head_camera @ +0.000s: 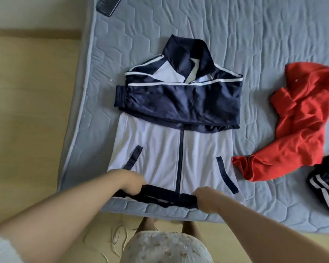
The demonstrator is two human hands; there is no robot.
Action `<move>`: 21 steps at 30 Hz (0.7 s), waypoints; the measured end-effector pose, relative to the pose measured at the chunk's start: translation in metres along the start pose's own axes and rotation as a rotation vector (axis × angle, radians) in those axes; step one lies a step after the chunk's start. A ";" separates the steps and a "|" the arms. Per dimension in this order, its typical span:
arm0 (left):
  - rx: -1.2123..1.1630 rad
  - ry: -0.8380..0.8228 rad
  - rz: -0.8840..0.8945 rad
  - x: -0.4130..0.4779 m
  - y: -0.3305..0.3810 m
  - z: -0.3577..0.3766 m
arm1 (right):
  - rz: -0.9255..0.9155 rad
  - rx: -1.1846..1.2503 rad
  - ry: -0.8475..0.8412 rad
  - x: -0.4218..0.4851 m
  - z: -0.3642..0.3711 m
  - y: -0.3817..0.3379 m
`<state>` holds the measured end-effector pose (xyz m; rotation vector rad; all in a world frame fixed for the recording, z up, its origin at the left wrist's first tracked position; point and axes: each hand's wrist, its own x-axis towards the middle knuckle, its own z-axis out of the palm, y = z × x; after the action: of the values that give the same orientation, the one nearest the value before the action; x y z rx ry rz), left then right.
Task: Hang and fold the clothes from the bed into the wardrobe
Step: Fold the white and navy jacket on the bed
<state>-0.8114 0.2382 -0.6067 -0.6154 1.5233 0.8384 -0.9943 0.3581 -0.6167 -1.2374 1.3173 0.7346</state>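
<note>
A navy and white zip jacket lies flat on the grey quilted mattress, collar away from me, both sleeves folded across its chest. My left hand grips the left end of the jacket's dark bottom hem band. My right hand grips the right end of that band. The hem is lifted slightly off the mattress near its front edge.
A crumpled red garment lies to the right on the mattress, with a navy striped garment at the right edge. A dark flat object sits at the mattress's far left corner. Yellow floor runs along the left and front.
</note>
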 end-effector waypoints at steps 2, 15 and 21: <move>-0.007 -0.071 -0.033 -0.023 0.006 -0.001 | -0.006 -0.003 -0.091 -0.023 -0.002 -0.006; -0.005 0.224 -0.090 -0.115 -0.002 -0.096 | 0.109 -0.148 0.055 -0.090 -0.117 0.002; -0.023 1.071 -0.223 -0.130 -0.011 -0.176 | 0.217 0.052 0.841 -0.093 -0.211 0.027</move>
<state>-0.8919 0.0800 -0.4782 -1.3521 2.3210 0.3249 -1.0993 0.1891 -0.4969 -1.4352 2.1616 0.3076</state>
